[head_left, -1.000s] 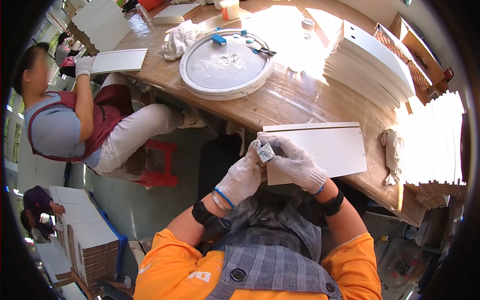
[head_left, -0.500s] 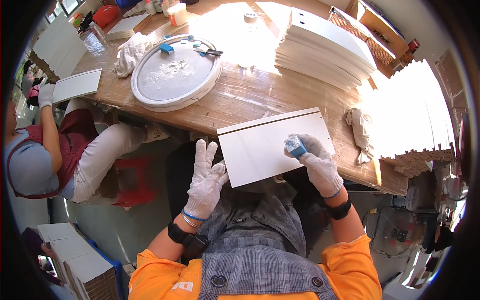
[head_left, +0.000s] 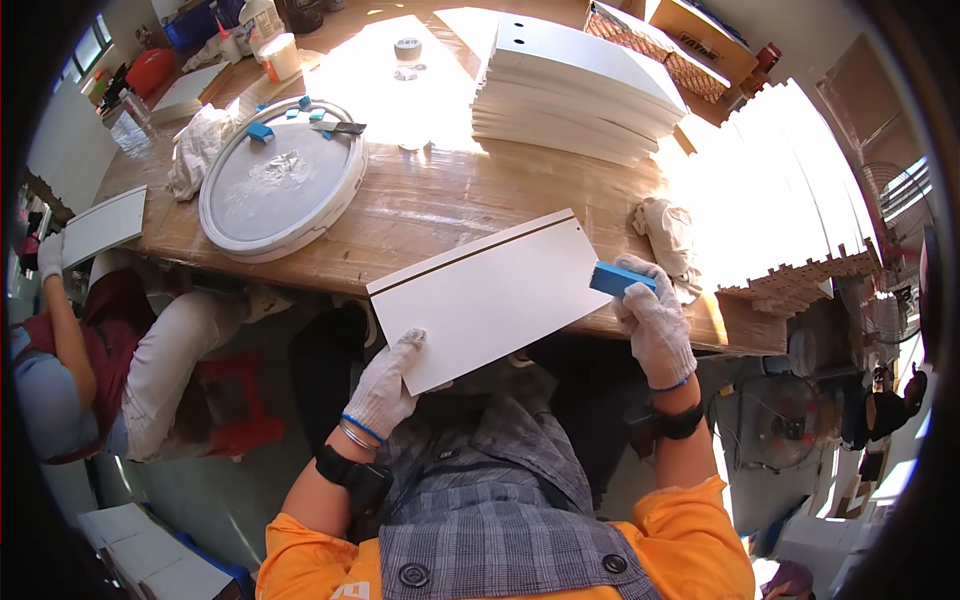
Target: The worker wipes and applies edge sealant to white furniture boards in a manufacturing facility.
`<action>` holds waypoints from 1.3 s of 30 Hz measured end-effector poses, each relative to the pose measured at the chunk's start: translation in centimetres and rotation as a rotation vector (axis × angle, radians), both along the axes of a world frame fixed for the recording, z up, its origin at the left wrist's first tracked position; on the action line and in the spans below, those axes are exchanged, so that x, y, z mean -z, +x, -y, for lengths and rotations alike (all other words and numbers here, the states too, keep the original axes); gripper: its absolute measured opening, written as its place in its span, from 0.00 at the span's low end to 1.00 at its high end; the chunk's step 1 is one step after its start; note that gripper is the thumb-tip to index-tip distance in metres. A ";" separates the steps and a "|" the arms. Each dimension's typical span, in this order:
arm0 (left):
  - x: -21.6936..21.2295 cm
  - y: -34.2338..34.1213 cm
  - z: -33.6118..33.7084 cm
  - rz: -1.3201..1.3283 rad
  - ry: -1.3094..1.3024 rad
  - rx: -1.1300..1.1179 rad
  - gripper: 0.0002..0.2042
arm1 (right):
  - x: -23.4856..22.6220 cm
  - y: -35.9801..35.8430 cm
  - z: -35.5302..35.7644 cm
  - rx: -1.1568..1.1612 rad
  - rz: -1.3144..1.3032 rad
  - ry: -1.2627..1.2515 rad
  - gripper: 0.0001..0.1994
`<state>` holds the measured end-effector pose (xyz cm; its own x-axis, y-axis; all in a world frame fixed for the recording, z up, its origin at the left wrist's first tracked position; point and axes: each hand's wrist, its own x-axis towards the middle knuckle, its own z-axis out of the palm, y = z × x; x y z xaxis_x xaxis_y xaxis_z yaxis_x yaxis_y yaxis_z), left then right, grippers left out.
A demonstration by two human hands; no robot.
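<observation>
A white rectangular board (head_left: 490, 300) with a dark groove along its far edge lies tilted across the table's front edge, its near part jutting over my lap. My left hand (head_left: 385, 385), in a white knit glove, is closed on its near left corner, thumb on top and fingers hidden beneath. Just off the board's right end, my gloved right hand (head_left: 657, 330) grips a blue block (head_left: 620, 279) that looks like foam. To the left, a round white lid (head_left: 345, 200) carries a patch of white paste (head_left: 278, 171), small blue pieces (head_left: 260, 132) and a scraper (head_left: 342, 127).
A stack of white boards (head_left: 570, 95) stands at the back, with more boards (head_left: 800, 190) upright at right. A crumpled cloth (head_left: 665, 235) lies near the right hand. At left sits a co-worker (head_left: 75, 370) with another board (head_left: 105, 228). A tape roll (head_left: 407, 48) is farther back.
My left hand, fingers spread beside the board before, has taken hold of its corner. My right hand has moved the blue block rightward off the board's face and turned it. The view has shifted.
</observation>
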<state>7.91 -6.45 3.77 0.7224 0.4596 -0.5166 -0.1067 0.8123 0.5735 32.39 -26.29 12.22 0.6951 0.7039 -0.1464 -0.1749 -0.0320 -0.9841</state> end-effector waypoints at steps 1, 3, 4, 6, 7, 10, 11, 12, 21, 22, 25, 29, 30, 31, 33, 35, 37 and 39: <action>-0.1 -0.1 -0.3 -0.006 0.061 0.066 0.17 | -0.4 0.1 -0.2 0.054 0.053 0.007 0.21; 0.2 -0.6 -0.7 -0.011 0.121 0.133 0.18 | -1.0 0.4 -0.7 0.150 0.102 0.037 0.20; 0.5 -1.4 -0.6 0.006 0.120 0.102 0.18 | -0.9 0.9 -0.8 0.152 0.104 0.036 0.20; 1.3 -3.3 -0.6 0.020 0.118 0.068 0.19 | -0.3 1.8 -1.3 0.167 0.105 0.136 0.20; 1.7 -4.5 -0.6 0.005 0.101 0.042 0.19 | -0.6 1.8 -1.4 0.140 0.042 0.170 0.21; 2.1 -7.1 -0.4 -0.040 0.060 -0.024 0.19 | 0.8 2.6 -2.4 -0.019 -0.232 0.280 0.23; 2.4 -7.8 -0.3 -0.037 0.046 -0.024 0.20 | 1.2 2.2 -2.9 0.016 -0.295 0.283 0.24; 2.7 -8.4 -0.2 -0.032 0.035 -0.028 0.20 | 1.6 2.3 -3.3 0.011 -0.294 0.279 0.24; 5.5 -9.9 -0.3 -0.020 0.108 -0.043 0.22 | 1.0 2.6 -7.2 0.062 0.159 -0.104 0.25; 5.6 -10.1 -0.4 -0.057 0.204 0.028 0.21 | 0.9 2.6 -7.7 0.058 0.158 -0.113 0.25; 5.9 -9.8 -0.3 -0.006 -0.028 -0.088 0.21 | 0.4 1.9 -9.2 -0.018 0.439 -0.195 0.27; 5.8 -9.9 -0.3 -0.003 -0.014 -0.067 0.22 | 1.0 2.4 -10.3 -0.046 0.762 -0.332 0.27; 5.3 -9.6 -0.3 -0.017 -0.037 -0.091 0.21 | 1.0 2.3 -10.5 -0.059 0.763 -0.352 0.27; 5.1 -9.4 -0.2 -0.031 -0.060 -0.114 0.20 | 1.1 2.3 -10.6 -0.071 0.764 -0.372 0.27; 5.2 -9.5 -0.1 -0.043 -0.061 -0.117 0.20 | 1.1 2.1 -10.9 -0.076 0.761 -0.390 0.27; 5.2 -9.7 -0.1 -0.054 -0.061 -0.122 0.20 | 1.3 2.0 -11.1 -0.082 0.760 -0.407 0.27; 5.1 -9.6 -0.1 -0.033 -0.057 -0.113 0.20 | 1.4 2.0 -11.3 -0.089 0.770 -0.421 0.27; 5.0 -9.5 -0.2 -0.028 -0.060 -0.106 0.20 | 1.4 1.9 -11.5 -0.092 0.773 -0.417 0.27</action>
<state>-1.57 -6.27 -1.23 0.6562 0.5002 -0.5650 -0.1779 0.8302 0.5283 34.33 -14.80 10.78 0.6489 0.7562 0.0841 0.5560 -0.3958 -0.7309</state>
